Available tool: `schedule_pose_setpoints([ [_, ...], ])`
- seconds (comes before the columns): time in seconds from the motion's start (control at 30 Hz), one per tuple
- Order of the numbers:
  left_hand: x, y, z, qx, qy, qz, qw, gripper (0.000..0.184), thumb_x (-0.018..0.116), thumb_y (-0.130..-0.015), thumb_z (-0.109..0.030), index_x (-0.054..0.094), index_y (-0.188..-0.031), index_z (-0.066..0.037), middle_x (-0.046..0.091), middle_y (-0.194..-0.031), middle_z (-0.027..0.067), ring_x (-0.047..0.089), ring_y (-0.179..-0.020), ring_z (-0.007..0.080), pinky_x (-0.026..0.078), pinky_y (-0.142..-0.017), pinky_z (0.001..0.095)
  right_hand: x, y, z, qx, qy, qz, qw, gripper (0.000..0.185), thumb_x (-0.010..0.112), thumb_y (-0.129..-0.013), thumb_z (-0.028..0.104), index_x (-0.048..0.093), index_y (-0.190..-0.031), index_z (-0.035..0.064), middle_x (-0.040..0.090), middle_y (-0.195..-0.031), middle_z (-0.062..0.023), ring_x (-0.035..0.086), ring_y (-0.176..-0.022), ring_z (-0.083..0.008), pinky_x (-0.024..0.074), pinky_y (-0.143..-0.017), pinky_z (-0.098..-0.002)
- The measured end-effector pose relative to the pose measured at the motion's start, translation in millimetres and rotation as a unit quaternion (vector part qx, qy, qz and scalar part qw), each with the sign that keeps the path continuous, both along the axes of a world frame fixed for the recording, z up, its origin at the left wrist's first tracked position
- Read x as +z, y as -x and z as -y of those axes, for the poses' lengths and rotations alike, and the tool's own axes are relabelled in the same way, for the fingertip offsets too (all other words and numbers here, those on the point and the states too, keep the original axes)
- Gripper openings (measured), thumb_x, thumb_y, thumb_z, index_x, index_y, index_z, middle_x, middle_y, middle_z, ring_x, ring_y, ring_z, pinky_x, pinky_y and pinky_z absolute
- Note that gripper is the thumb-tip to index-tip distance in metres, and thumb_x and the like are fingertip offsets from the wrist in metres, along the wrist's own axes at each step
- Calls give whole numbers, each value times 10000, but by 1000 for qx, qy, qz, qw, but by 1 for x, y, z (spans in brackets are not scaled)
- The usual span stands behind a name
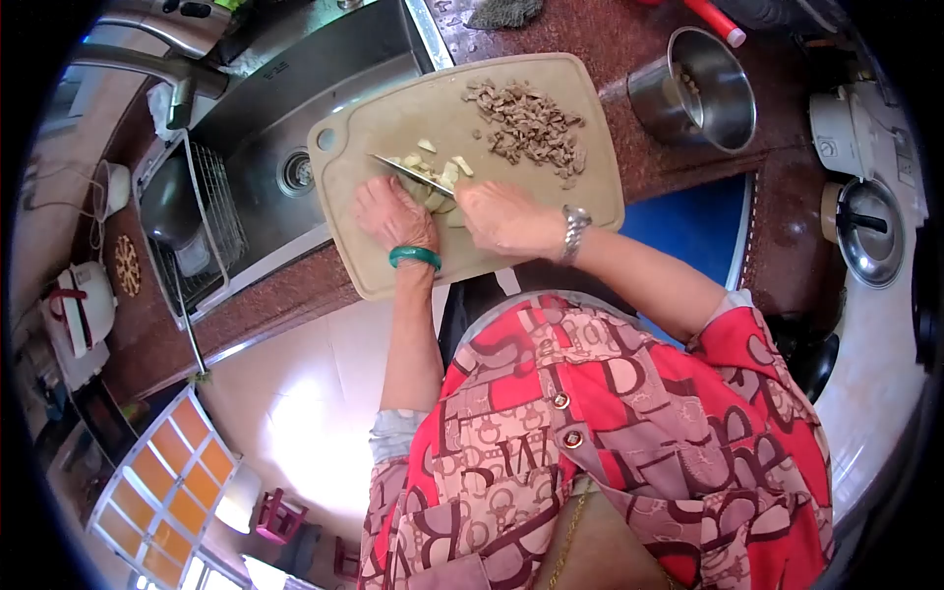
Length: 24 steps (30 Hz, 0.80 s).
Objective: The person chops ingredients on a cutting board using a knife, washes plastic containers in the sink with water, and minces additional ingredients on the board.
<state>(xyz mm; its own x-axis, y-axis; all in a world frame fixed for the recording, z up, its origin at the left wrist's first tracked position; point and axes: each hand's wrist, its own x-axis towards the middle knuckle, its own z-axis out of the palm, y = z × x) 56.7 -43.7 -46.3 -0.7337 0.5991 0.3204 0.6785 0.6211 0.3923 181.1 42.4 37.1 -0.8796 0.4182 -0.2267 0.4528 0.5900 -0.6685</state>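
My right hand [501, 218], with a metal watch at the wrist, is closed round the handle of a knife [408, 174]. The blade points up and to the left across pale yellowish pieces [449, 177] on a beige cutting board [354, 236]. My left hand [391, 214], with a green bangle, presses down beside the blade, its fingertips partly hidden; pale slices show between both hands. A heap of chopped brown meat [531, 128] lies at the board's upper right.
A steel sink [265, 128] lies under the board's left side, with a wire rack [221, 211] in it. Right of the board stands a metal pot [723, 93]. A lid [870, 231] rests farther right. A red-handled object [713, 20] lies behind the pot.
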Motion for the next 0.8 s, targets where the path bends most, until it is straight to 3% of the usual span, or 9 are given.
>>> schedule_pose_setpoints([
  [0.07, -2, 1, 0, -6, -14, 8, 1000, 78, 526, -860, -122, 504, -851, -48, 499, -847, 148, 486, -820, 342, 371, -713, 442, 10, -6, -6, 17, 22, 24, 999, 99, 508, -759, 42, 483, -782, -51, 581, -719, -276, 592, -687, -445, 470, -575, -494],
  [0.17, -6, 1, 4, -11, -28, 17, 999, 78, 523, -855, -120, 503, -857, -45, 499, -848, 152, 485, -824, 345, 370, -716, 442, 16, -18, -1, 37, -2, -65, 997, 98, 511, -766, 48, 480, -779, -44, 568, -697, -268, 579, -672, -442, 465, -578, -488],
  [0.37, -3, 1, 5, -17, -17, 6, 1000, 61, 511, -851, -104, 498, -862, -45, 498, -845, 153, 483, -831, 345, 368, -727, 443, -2, -3, 17, 2, 17, 58, 998, 111, 515, -764, 61, 494, -791, -44, 547, -674, -254, 553, -652, -432, 450, -611, -496],
  [0.47, -2, 0, 2, -5, -14, 14, 1000, 58, 504, -854, -96, 506, -871, -41, 503, -849, 158, 487, -836, 349, 370, -734, 444, -12, 4, 11, -12, -55, -84, 995, 122, 517, -762, 61, 491, -791, -55, 559, -696, -274, 570, -665, -435, 452, -600, -495],
  [0.53, -3, 6, 6, 3, -11, 22, 1000, 66, 499, -857, -92, 516, -883, -34, 510, -853, 163, 492, -843, 352, 373, -741, 443, -8, 10, 5, 27, -24, -22, 999, 157, 458, -763, 44, 535, -802, -86, 595, -725, -286, 610, -704, -434, 494, -613, -479],
  [0.6, -4, 13, 15, -63, -125, 87, 986, 124, 488, -886, -107, 538, -922, 0, 527, -866, 178, 507, -818, 355, 391, -712, 442, 8, 5, 2, 35, -14, -17, 999, 139, 488, -760, 50, 508, -808, -79, 583, -724, -285, 597, -704, -439, 479, -607, -484],
  [0.7, -2, 3, 17, -47, -161, 120, 978, 103, 518, -892, -92, 550, -930, -1, 536, -860, 170, 511, -813, 341, 401, -705, 424, 32, -8, -1, 40, 15, 32, 999, 146, 521, -752, 52, 480, -815, -74, 575, -718, -278, 587, -705, -445, 466, -599, -491],
  [0.73, 0, 0, 16, -66, -161, 125, 977, 65, 557, -836, -44, 548, -900, -34, 533, -836, 164, 491, -828, 350, 388, -732, 434, 36, -10, 0, 37, 27, 79, 996, 149, 523, -747, 47, 480, -817, -77, 577, -712, -273, 590, -705, -445, 468, -597, -494],
  [0.8, 2, -3, 15, -69, -149, 122, 979, 56, 560, -838, -54, 548, -891, -38, 532, -837, 159, 491, -825, 348, 388, -727, 433, 30, -16, 8, 36, 5, 54, 998, 146, 519, -751, 46, 481, -815, -79, 579, -701, -270, 591, -692, -444, 472, -586, -492],
])
